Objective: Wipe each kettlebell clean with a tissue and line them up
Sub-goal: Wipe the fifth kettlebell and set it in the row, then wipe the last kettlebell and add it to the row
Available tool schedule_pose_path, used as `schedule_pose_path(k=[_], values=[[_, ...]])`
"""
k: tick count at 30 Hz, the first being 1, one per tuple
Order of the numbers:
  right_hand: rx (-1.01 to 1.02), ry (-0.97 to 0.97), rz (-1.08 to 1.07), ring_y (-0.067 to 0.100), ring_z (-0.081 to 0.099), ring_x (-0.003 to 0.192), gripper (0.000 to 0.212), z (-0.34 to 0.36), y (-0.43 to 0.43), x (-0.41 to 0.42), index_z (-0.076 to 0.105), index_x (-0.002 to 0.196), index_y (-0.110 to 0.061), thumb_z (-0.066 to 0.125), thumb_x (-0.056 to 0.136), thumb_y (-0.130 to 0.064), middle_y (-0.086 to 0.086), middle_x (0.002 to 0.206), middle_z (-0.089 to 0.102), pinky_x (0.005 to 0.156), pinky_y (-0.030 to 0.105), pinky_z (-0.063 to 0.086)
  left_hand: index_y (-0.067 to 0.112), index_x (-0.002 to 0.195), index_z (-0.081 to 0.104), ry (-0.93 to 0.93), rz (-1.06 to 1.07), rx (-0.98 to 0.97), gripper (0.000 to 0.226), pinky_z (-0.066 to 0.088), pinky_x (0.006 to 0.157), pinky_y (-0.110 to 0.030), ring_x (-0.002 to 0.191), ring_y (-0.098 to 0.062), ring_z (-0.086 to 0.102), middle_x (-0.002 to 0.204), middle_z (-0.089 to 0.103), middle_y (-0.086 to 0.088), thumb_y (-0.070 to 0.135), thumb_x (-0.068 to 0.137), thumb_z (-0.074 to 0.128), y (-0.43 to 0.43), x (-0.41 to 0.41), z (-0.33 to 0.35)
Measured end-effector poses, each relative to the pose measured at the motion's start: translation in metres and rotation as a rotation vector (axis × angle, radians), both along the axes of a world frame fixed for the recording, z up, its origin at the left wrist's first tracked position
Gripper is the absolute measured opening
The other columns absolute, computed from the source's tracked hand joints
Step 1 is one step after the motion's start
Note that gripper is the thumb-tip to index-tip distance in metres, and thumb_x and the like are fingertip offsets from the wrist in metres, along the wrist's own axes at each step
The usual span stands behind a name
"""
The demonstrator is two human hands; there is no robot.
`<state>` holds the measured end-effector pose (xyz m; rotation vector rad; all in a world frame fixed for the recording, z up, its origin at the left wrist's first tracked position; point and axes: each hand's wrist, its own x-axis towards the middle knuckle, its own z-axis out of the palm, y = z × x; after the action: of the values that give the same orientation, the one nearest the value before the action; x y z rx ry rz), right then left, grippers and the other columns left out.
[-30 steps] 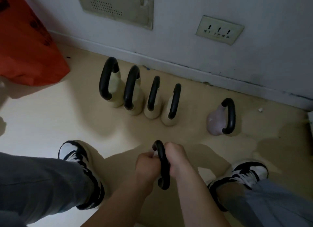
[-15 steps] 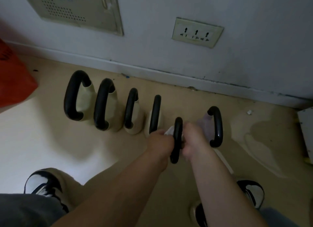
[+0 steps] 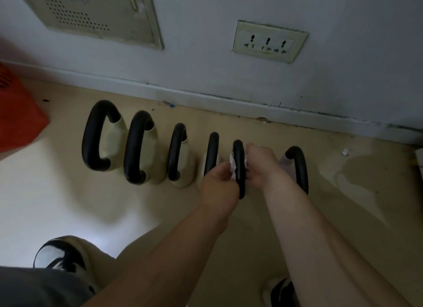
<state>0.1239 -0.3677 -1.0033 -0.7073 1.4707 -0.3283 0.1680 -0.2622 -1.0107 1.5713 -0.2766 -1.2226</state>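
Both hands have carried the held kettlebell [image 3: 239, 169] forward from between the feet into the gap in the row near the wall edge of the floor [image 3: 68, 203], between the four cream kettlebells [image 3: 116, 142] and the lavender kettlebell [image 3: 297, 167]. Its black handle stands edge-on like its neighbours'. Its body is hidden under the hands, so I cannot tell whether it is already set down. The left hand [image 3: 217, 181] pinches the white tissue [image 3: 233, 167] against the handle's left side. The right hand [image 3: 261, 167] curls round the handle from the right, with a scrap of tissue showing beneath its fingers. To do this well, I judge, the weight should come down squarely, with the handle parallel to the others and the base level with theirs along the skirting board [image 3: 206, 98]. Knuckles should stay clear of the handles on either side. The grip should loosen only once the base sits flat, and the tissue should come away in the left hand rather than stay trapped.
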Motion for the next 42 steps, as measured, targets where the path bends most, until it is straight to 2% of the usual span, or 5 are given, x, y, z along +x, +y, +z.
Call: schedule_pose_path(k=[7,14,25,36,42], values=[[-0.459,0.331,0.181,0.027,0.065,0.101,0.040,0.033,-0.006,-0.037,0.061,0.131,-0.007,0.041,0.109,-0.033,0.012,0.122,0.069,0.086,0.035,0.051,0.027,0.105,0.066,-0.279,0.107,0.103,0.015,0.048,0.068,-0.009,0.086,0.001,0.065,0.098,0.070,0.011,0.034,0.093,0.068,0.021,0.001,0.015],[-0.146,-0.122,0.515,0.032,0.075,0.105,0.035,0.042,0.022,-0.079,0.067,0.126,-0.010,0.048,0.109,-0.033,0.014,0.114,0.077,0.094,0.052,0.059,0.020,0.138,0.059,0.504,-0.218,-0.151,0.054,0.044,0.109,-0.044,0.126,-0.024,0.061,0.133,0.065,-0.008,0.047,0.092,0.067,0.037,-0.006,0.030],[-0.430,0.522,0.170,0.029,0.062,0.089,0.032,0.000,-0.007,-0.122,0.059,0.107,-0.008,0.064,0.097,-0.037,0.016,0.106,0.061,0.074,0.033,0.048,-0.005,0.086,0.055,0.231,-0.131,-0.044,0.035,0.045,0.052,-0.029,0.052,-0.028,0.055,0.071,0.055,-0.026,0.024,0.104,0.049,0.086,-0.014,0.005],[-0.327,0.532,0.269,0.029,0.066,0.077,0.039,-0.033,0.022,-0.110,0.061,0.114,-0.008,0.057,0.101,-0.044,0.012,0.087,0.066,0.068,0.033,0.052,0.014,0.125,0.066,0.250,-0.034,-0.019,0.028,0.056,0.092,-0.053,0.108,-0.034,0.069,0.117,0.071,-0.018,0.027,0.102,0.055,0.112,0.008,0.005],[-0.137,0.597,0.517,0.030,0.070,0.074,0.029,-0.026,0.104,-0.113,0.058,0.116,-0.001,0.054,0.103,-0.027,0.017,0.088,0.070,0.067,0.036,0.060,-0.001,0.091,0.063,0.198,-0.025,0.080,0.033,0.055,0.058,-0.037,0.074,-0.033,0.070,0.082,0.070,-0.021,0.017,0.107,0.040,0.135,0.011,-0.003]])
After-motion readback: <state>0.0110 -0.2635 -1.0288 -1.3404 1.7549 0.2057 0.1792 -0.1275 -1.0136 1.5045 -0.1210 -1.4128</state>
